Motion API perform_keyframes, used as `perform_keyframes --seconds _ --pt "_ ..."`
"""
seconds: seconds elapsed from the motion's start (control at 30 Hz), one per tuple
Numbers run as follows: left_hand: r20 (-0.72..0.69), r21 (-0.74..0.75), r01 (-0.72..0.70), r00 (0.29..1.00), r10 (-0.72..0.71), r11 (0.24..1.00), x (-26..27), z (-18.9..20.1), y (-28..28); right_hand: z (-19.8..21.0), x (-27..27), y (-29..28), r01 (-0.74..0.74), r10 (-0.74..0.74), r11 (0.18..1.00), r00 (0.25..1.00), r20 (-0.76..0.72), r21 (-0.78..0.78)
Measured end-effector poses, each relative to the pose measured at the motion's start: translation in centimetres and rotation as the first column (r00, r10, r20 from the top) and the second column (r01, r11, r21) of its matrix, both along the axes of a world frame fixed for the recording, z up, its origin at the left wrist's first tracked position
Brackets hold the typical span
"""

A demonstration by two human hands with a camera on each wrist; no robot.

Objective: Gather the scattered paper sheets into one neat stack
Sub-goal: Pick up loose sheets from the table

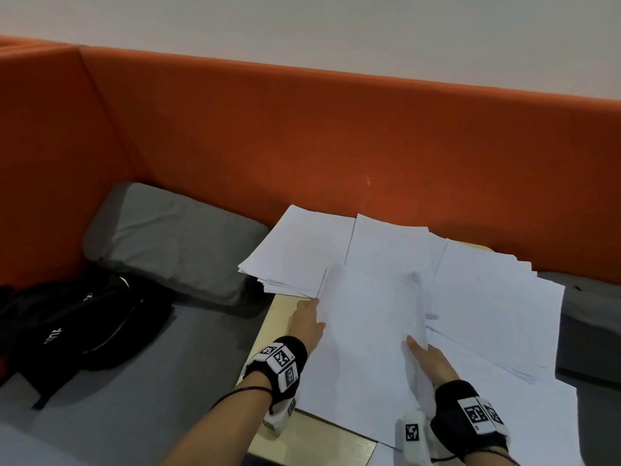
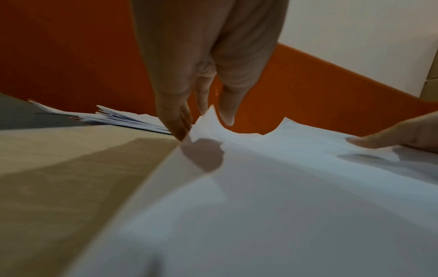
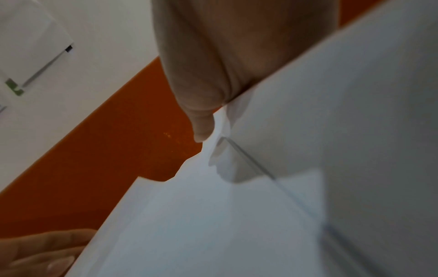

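Two hands hold one bundle of sheets (image 1: pixel 366 334): left hand (image 1: pixel 307 322) pinches its left edge, right hand (image 1: pixel 428 359) grips its right. Advise squaring edges against the table (image 1: pixel 275 317) before adding the far pile (image 1: pixel 302 253).

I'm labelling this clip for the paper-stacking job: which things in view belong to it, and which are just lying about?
Belongs to the job:
held sheets, left hand and right hand at their sides
far-left pile
right pile
table

Lying about:
grey cushion
black bag
orange backrest
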State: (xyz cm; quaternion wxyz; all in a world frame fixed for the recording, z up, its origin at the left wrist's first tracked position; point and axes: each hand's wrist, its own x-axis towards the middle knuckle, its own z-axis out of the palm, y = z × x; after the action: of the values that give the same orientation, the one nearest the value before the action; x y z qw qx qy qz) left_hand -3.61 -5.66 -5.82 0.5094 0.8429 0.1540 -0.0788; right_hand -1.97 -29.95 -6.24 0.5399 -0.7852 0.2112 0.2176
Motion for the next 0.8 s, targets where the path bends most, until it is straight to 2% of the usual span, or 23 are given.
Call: perform_keyframes --seconds 0.07,0.13,0.27,0.33,0.4,0.43,0.53,0.6,0.67,0.73,0.8 --pt "0.052 0.033 0.014 0.998 -0.016 0.999 0.1 0.2 -0.2 0.0 0.0 0.0 -0.008 0.008 1.000 1.000 0.015 0.006" --pt "0.038 0.063 0.045 0.998 -0.047 0.997 0.2 0.2 -0.4 -0.1 0.0 0.0 -0.023 0.023 1.000 0.999 0.028 0.000" --pt "-0.001 -0.062 0.043 0.999 -0.043 0.997 -0.1 -0.6 -0.4 0.3 -0.4 0.1 -0.083 0.087 0.995 0.993 0.083 -0.053" --pt "0.031 -0.216 -0.036 0.999 0.043 0.976 -0.1 -0.8 0.0 1.5 -0.9 0.2 -0.087 0.087 0.996 0.984 0.153 -0.005" --pt "0.056 -0.423 -0.120 0.986 0.158 0.898 0.1 -0.3 0.7 3.2 -1.2 0.3 -0.102 0.081 0.991 0.973 0.218 0.088" --pt "0.080 -0.500 -0.102 0.983 0.163 0.860 0.1 0.3 1.0 4.2 -1.3 0.4 -0.103 0.068 0.987 0.964 0.256 0.125" --pt "0.187 -0.613 0.037 0.977 0.099 0.790 0.1 4.4 0.5 7.1 -1.0 1.3 -0.012 -0.071 0.979 0.917 0.394 0.203" --pt "0.284 -0.560 0.037 0.947 0.149 0.828 0.6 8.0 -0.5 9.8 -0.7 2.4 0.012 -0.141 0.967 0.858 0.494 0.254" --pt "0.417 -0.468 -0.013 0.879 0.233 0.884 0.9 11.8 -1.1 12.4 -0.5 3.5 0.012 -0.193 0.954 0.787 0.585 0.300" --pt "0.514 -0.472 0.000 0.812 0.276 0.881 0.8 14.8 -1.1 14.6 -0.2 4.0 -0.006 -0.238 0.937 0.720 0.652 0.349" --pt "0.583 -0.483 0.078 0.772 0.254 0.872 0.4 16.6 -0.7 16.1 -0.1 4.4 -0.047 -0.238 0.931 0.675 0.698 0.363"
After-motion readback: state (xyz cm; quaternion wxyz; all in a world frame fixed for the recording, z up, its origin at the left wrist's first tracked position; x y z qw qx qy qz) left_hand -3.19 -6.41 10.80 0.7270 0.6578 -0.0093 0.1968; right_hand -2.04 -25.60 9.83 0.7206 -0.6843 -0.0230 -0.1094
